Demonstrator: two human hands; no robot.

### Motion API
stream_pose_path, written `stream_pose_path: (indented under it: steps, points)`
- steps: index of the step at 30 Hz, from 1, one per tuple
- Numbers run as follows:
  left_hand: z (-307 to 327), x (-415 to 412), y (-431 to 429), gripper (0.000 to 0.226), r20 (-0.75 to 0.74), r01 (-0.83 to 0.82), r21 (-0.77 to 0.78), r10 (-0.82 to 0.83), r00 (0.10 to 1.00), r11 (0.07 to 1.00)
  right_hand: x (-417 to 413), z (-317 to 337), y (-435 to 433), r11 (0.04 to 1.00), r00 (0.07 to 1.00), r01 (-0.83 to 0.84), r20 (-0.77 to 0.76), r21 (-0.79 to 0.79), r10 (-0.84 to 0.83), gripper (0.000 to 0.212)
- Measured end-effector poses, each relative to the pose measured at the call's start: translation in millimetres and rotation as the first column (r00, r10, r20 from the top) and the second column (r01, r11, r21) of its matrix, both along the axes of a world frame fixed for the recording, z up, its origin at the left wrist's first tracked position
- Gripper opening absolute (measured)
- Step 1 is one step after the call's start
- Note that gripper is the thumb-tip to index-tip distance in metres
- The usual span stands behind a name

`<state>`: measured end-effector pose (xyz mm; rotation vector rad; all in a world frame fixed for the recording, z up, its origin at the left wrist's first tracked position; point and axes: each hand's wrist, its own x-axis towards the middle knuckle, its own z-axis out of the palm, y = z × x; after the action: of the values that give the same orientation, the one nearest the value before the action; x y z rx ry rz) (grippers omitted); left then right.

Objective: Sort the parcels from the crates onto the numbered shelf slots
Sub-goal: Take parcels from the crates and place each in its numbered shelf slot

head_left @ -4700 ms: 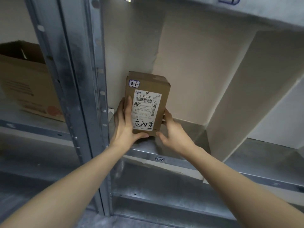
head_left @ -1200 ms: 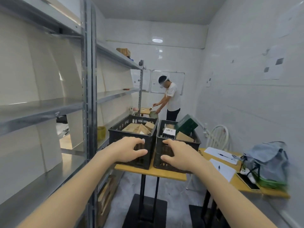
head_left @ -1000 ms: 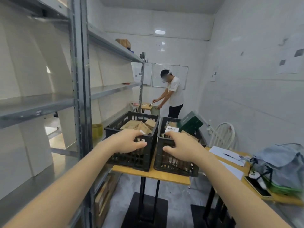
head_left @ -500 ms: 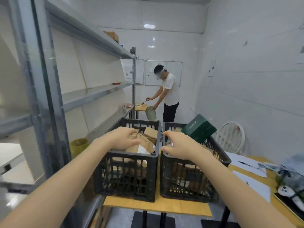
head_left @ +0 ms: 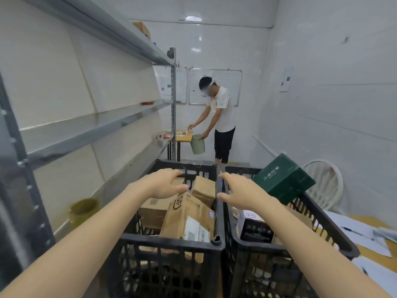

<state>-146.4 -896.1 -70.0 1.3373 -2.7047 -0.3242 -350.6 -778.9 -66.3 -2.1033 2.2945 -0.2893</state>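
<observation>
Two black plastic crates stand side by side in front of me. The left crate (head_left: 169, 241) holds several brown cardboard parcels, among them a tilted SF box (head_left: 189, 216) with a white label. The right crate (head_left: 285, 246) holds a dark green box (head_left: 283, 179) leaning on its far rim, plus a black-and-white parcel (head_left: 255, 226). My left hand (head_left: 163, 186) hovers over the left crate with fingers spread, holding nothing. Above the right crate's near-left corner my right hand (head_left: 240, 190) is stretched out, also holding nothing.
A metal shelf unit (head_left: 90, 130) runs along the left wall, a yellow tub (head_left: 83, 209) on its lowest level. A person (head_left: 221, 119) stands at a small table at the far end with a green bucket (head_left: 198, 144). Papers (head_left: 361, 233) and a white chair (head_left: 324, 183) are at right.
I turned away from the shelf where I had set parcel 21 and walked up to the crates. Both hands now reach out over the crates, which fill the lower view.
</observation>
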Motion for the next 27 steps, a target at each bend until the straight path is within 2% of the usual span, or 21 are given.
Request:
stream_pose_path:
  steps: [9, 14, 27]
  points:
    - [-27.8, -52.2, -85.2, 0.069, 0.03, -0.022, -0.013, 0.022, 0.999, 1.0, -52.1, -26.5, -112.1, 0.998, 0.999, -0.016, -0.032, 0.06, 0.018, 0.072]
    - [-45.5, -73.5, -117.0, 0.065, 0.122, 0.033, -0.09, -0.022, 0.992, 0.995, -66.4, -52.2, -154.8, 0.993, 0.999, -0.019, -0.025, 0.118, 0.022, 0.076]
    - [-83.1, -103.0, -185.8, 0.07, 0.154, 0.142, 0.034, -0.146, 0.977, 0.989, -76.7, -89.7, -231.4, 0.958, 0.997, -0.016, -0.064, 0.287, 0.036, 0.091]
